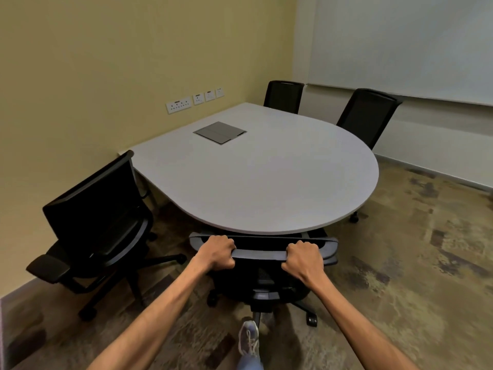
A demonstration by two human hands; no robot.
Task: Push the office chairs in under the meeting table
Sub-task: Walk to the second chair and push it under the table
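Both my hands, left (217, 252) and right (304, 259), have fingers curled tight over the chair (262, 265) back's stiff top rail at the surface (266, 177) near rounded edge; on casters, it should roll easily

Wall sockets (194, 99), a whiteboard (405, 46), patterned carpet (400, 263), one sneaker (248, 339).
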